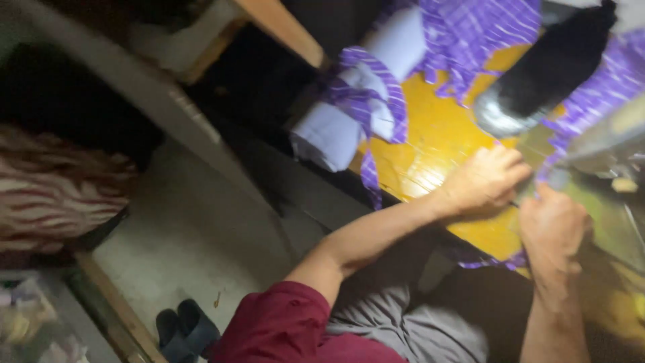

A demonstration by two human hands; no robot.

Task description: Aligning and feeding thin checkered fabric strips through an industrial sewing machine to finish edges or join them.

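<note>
Purple white-striped cloth lies spread over the glossy yellow wooden tabletop, one strip trailing off the near edge. Left hand presses down, fingers curled, on a fold near the middle, seemingly to keep it taut. Right hand is closed just beside it; what it grips is too blurred to tell. A dark iron-like object sits on the cloth. Rolled white fabric overhangs the table's edge; dark slippers sit on the floor.

Table: bare yellow strip open left of the hands. Purple striped fabric crowds the far edge and right side. Dark iron-shaped object stands just beyond the hands. White cloth roll blocks the left edge.
</note>
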